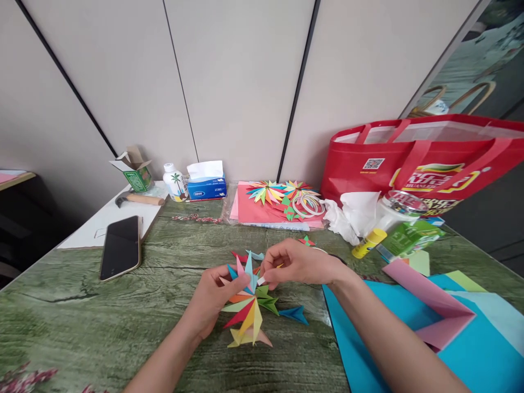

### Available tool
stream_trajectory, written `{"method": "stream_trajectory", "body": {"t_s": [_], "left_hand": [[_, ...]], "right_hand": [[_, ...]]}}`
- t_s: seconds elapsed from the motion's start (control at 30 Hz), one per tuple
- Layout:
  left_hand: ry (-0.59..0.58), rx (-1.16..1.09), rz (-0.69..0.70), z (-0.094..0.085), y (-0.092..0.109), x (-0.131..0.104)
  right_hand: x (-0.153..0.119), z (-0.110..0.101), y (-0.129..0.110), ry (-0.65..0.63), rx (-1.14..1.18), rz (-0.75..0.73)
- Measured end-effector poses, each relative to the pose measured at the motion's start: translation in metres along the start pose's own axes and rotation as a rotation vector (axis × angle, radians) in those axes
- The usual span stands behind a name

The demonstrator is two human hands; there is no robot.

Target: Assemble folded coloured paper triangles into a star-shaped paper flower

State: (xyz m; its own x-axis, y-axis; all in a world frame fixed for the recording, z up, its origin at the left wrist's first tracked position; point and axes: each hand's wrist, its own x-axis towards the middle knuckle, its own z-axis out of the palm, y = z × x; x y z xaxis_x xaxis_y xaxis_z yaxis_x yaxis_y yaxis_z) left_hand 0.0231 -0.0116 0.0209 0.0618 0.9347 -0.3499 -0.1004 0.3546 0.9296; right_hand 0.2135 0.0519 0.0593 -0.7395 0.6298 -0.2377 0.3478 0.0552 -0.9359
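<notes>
Left hand (216, 297) grips paper star (254, 300); right hand (292, 266) pinches white piece (261, 281). Star's points radiate, yellow toward wearer; long axis unclear.

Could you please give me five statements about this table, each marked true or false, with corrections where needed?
1. The left hand holds a multicoloured paper star. True.
2. The right hand rests on the phone. False: it pinches a small white piece at the paper star.
3. The phone lies nearer the person than the hammer. True.
4. The tissue box is plain red. False: it is mainly blue.
5. The yellow tube is inside the red bag. False: it is outside, in front of the red bag.
</notes>
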Motion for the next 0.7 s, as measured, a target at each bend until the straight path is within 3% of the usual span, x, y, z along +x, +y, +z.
{"method": "stream_trajectory", "body": {"t_s": [0.1, 0.43, 0.7], "left_hand": [[-0.022, 0.079, 0.018, -0.0004, -0.0012, 0.0001], [-0.156, 0.147, 0.019, -0.0011, 0.0009, -0.0025], [-0.163, 0.192, 0.039, 0.0017, 0.0033, -0.0039]], "right_hand": [[0.0010, 0.0007, -0.0004, -0.024, -0.064, 0.009], [0.0037, 0.0028, 0.0053, -0.056, 0.035, 0.074], [0.0037, 0.0037, 0.0026, -0.086, 0.099, 0.120]]}}
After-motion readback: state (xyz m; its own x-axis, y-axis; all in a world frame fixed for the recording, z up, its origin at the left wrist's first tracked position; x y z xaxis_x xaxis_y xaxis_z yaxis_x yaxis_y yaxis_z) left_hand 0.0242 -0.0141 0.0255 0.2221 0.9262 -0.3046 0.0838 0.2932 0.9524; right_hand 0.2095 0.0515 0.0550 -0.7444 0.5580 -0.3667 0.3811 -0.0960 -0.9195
